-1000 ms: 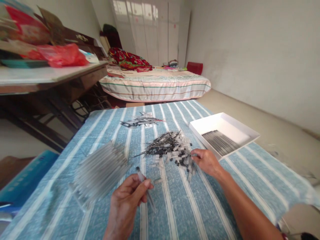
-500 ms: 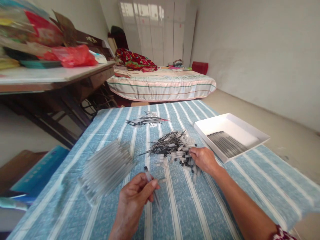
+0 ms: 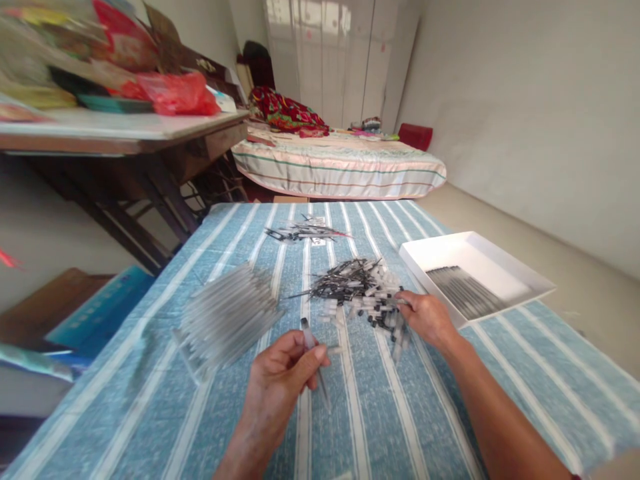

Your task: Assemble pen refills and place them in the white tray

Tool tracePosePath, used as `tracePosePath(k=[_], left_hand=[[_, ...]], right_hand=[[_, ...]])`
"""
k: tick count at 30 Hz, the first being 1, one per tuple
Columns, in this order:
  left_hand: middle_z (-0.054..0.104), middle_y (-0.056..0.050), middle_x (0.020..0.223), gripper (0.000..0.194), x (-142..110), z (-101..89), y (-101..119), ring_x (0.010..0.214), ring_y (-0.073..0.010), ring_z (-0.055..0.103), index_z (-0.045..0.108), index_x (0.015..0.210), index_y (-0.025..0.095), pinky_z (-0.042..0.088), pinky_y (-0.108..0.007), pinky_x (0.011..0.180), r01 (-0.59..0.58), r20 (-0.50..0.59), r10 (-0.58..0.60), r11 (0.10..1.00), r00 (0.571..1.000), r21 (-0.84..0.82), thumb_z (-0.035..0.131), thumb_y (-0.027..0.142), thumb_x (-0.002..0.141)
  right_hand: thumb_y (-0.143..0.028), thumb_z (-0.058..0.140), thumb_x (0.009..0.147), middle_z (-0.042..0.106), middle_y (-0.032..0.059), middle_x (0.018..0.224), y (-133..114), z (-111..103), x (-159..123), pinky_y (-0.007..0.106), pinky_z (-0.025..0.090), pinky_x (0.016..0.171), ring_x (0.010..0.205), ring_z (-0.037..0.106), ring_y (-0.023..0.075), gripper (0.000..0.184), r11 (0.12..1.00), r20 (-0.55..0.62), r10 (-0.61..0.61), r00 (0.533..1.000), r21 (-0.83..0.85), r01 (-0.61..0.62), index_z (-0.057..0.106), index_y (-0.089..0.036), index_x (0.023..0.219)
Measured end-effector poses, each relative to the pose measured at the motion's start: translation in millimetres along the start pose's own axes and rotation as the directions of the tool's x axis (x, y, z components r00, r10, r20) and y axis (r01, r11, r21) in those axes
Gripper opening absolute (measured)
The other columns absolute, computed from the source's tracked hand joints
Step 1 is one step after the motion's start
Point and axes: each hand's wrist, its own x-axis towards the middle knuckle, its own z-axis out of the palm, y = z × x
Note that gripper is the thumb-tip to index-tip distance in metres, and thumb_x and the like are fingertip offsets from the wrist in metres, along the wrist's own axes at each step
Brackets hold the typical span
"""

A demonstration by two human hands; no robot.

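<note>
My left hand [image 3: 283,373] is closed on a clear pen barrel [image 3: 314,360], held upright-tilted above the blue striped cloth [image 3: 380,407]. My right hand [image 3: 429,319] rests with curled fingers at the right edge of a heap of small pen parts [image 3: 357,290], dark refills and clear caps, pinching something I cannot make out. A pile of clear barrels [image 3: 227,320] lies to the left of my left hand.
A white tray [image 3: 525,277] with a row of dark finished pens stands at the right. A small bundle of parts [image 3: 305,231] lies at the far end of the table. A cluttered wooden desk [image 3: 125,127] is at the left, a bed [image 3: 340,167] behind.
The view has shifted to the left, so everything sits further right in frame. My right hand stays at the heap of parts; my left hand keeps the barrel.
</note>
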Motion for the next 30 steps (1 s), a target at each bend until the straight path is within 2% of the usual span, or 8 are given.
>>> tracePosePath(k=[3,8,16,19,21,25,27,30], left_hand=[[0.063,0.001,0.059,0.014,-0.7,1.2,0.4,0.042,-0.0065,0.045,0.057,0.065,0.016,0.031,-0.018,0.041,-0.007,0.002,0.007,1.0,1.0,-0.011,0.065,0.027,0.068],[0.062,0.002,0.057,0.014,-2.5,4.1,1.6,0.041,-0.0062,0.044,0.056,0.064,0.016,0.031,-0.018,0.041,-0.015,0.0,0.015,1.0,1.0,-0.009,0.065,0.026,0.068],[0.063,0.001,0.06,0.016,2.6,-1.8,-5.0,0.041,-0.0065,0.045,0.058,0.066,0.016,0.031,-0.019,0.04,0.005,0.05,-0.004,1.0,0.999,-0.005,0.065,0.029,0.069],[0.063,0.001,0.06,0.016,0.6,-1.2,-3.6,0.042,-0.0067,0.045,0.059,0.067,0.015,0.032,-0.019,0.041,-0.01,0.042,0.011,0.999,0.999,-0.038,0.065,0.029,0.07],[0.064,0.0,0.06,0.015,-2.1,0.8,-0.9,0.042,-0.0065,0.045,0.059,0.067,0.015,0.032,-0.018,0.042,-0.03,0.018,0.032,0.996,0.999,-0.086,0.065,0.029,0.07],[0.065,-0.001,0.065,0.014,-4.7,2.8,1.9,0.045,-0.0059,0.045,0.058,0.069,0.015,0.033,-0.018,0.044,-0.077,-0.039,0.07,0.973,0.997,-0.216,0.064,0.027,0.073],[0.066,-0.001,0.066,0.013,-3.9,1.7,0.4,0.046,-0.0059,0.047,0.057,0.072,0.015,0.034,-0.018,0.045,-0.09,-0.05,0.079,0.955,0.996,-0.281,0.063,0.026,0.074],[0.066,-0.001,0.066,0.012,-2.2,-0.2,-2.9,0.047,-0.0059,0.049,0.057,0.076,0.016,0.035,-0.018,0.047,-0.098,-0.074,0.076,0.932,0.994,-0.35,0.064,0.025,0.074]], right_hand=[[-0.033,0.044,0.084,0.069,0.0034,0.072,-4.0,-5.6,-8.1,0.025,0.037,0.06,0.068,0.062,0.018,0.026,0.996,-0.033,0.072,0.997,0.053,-0.07,0.066,-0.023,0.09],[-0.052,0.047,0.077,0.066,0.0049,0.064,-21.3,-6.5,-28.4,0.025,0.03,0.05,0.062,0.059,0.02,0.036,0.985,0.128,0.168,0.977,0.007,-0.171,0.063,-0.022,0.067],[-0.036,0.05,0.076,0.065,0.0047,0.067,-22.5,-0.2,-38.4,0.025,0.029,0.051,0.064,0.058,0.0192,0.021,0.972,0.131,0.213,0.968,0.069,-0.223,0.061,-0.022,0.065],[-0.034,0.052,0.075,0.059,0.0017,0.06,-21.9,1.0,-49.7,0.024,0.03,0.051,0.057,0.053,0.0159,0.017,0.955,0.061,0.188,0.98,0.22,-0.197,0.057,-0.02,0.065],[-0.034,0.053,0.074,0.05,-0.0024,0.053,-28.3,3.5,-62.3,0.022,0.03,0.049,0.05,0.045,0.0122,0.017,0.901,0.051,0.137,0.989,0.409,-0.146,0.051,-0.02,0.065],[-0.032,0.056,0.073,0.038,-0.0063,0.053,-52.7,6.8,-89.4,0.019,0.028,0.044,0.047,0.036,0.0081,0.019,0.683,0.149,-0.007,0.989,0.723,-0.104,0.043,-0.019,0.065],[-0.028,0.056,0.073,0.039,-0.0063,0.055,-65.1,5.5,-99.0,0.018,0.029,0.044,0.049,0.037,0.0074,0.017,0.623,0.195,-0.067,0.978,0.774,-0.111,0.044,-0.019,0.066],[-0.024,0.056,0.074,0.039,-0.0067,0.054,-78.6,2.0,-106.3,0.017,0.029,0.043,0.047,0.037,0.0065,0.016,0.61,0.232,-0.113,0.966,0.784,-0.117,0.044,-0.019,0.066]])
